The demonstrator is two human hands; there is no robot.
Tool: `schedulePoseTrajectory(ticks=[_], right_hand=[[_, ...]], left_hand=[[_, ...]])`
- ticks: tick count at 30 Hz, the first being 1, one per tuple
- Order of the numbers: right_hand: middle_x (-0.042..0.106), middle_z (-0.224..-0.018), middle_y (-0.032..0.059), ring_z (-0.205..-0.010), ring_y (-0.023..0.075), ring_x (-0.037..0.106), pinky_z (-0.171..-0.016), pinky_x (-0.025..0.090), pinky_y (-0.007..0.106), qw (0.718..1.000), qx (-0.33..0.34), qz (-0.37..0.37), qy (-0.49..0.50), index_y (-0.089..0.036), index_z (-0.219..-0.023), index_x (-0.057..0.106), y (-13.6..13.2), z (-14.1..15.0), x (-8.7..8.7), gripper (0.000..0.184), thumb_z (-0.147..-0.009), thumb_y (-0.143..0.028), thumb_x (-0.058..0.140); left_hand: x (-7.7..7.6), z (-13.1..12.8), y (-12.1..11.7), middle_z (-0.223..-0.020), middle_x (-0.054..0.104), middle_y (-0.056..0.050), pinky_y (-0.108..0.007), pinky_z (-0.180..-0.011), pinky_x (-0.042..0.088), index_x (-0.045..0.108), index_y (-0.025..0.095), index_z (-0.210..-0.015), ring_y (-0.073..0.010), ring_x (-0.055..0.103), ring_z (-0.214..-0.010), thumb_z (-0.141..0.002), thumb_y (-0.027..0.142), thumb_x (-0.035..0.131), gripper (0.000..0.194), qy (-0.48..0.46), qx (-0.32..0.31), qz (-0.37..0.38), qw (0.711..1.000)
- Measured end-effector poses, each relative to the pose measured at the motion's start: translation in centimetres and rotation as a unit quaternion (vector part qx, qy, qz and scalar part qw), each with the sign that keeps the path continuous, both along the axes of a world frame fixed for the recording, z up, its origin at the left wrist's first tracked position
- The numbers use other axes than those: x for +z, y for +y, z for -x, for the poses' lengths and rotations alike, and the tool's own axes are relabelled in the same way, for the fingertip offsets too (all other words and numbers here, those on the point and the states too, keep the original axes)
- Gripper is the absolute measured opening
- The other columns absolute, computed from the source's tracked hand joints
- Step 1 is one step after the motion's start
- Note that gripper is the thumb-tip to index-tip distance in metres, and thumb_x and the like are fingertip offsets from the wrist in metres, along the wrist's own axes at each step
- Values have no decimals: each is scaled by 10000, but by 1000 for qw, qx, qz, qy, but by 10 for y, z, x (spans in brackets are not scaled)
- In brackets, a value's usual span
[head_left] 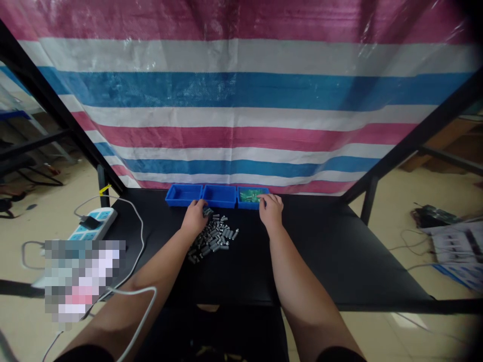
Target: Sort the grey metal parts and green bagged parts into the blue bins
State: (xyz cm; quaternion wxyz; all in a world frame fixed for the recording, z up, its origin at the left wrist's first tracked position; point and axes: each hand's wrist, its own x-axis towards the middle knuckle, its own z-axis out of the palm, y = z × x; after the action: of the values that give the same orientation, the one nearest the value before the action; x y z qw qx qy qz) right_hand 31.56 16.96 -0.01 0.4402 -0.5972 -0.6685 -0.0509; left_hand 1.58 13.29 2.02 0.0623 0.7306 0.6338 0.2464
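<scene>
- Grey metal cylinders (217, 235) lie in a loose heap on the black tabletop (339, 251), on the near side of the blue bins and between our forearms.
- Our left hand (194, 217) is the nearer one: it rests at the heap's far left edge, so most pieces lie to the right of its fingers and toward us.
- The heap stretches from far right to near left; single pieces point in mixed directions, so we judge that each needs its own finger angle.
- Our left fingers curl around a small dark item; we cannot tell whether they grip it.
- Our right hand (270, 208) is well apart from the heap, at the right bin (247, 205), its thumb and fingers bent over the green pieces (249, 195); whether they pinch one, we cannot tell.
- The middle bin (221, 203) lies just beyond the heap, beside the left bin (183, 203); their raised rims could catch our fingers.
- Tabletop stretches to our right, giving that arm room; the striped sheet (234, 90) bounds the far side.
</scene>
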Motion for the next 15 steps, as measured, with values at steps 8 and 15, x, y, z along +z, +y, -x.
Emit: schedulePoseTrajectory(ticks=[8,15], right_hand=[[709,-990,78,-1046,282,545,-962,388,452,1000,-16,-1,0,-225,-901,727,-5,3,5,189,-906,-236,538],[672,-1068,89,-1081,281,575,-1014,423,473,994,76,-62,37,-225,-1037,711,-21,17,22,183,-902,-286,603]], left_hand=[[6,5,-4,-1018,603,-67,-342,-829,541,605,192,-1017,-198,618,-854,-689,65,647,354,-96,-20,-29,995],[21,0,-18,-909,694,-24,-305,-793,521,566,217,-965,-190,676,-864,-771,181,649,215,-221,-31,-44,974]])
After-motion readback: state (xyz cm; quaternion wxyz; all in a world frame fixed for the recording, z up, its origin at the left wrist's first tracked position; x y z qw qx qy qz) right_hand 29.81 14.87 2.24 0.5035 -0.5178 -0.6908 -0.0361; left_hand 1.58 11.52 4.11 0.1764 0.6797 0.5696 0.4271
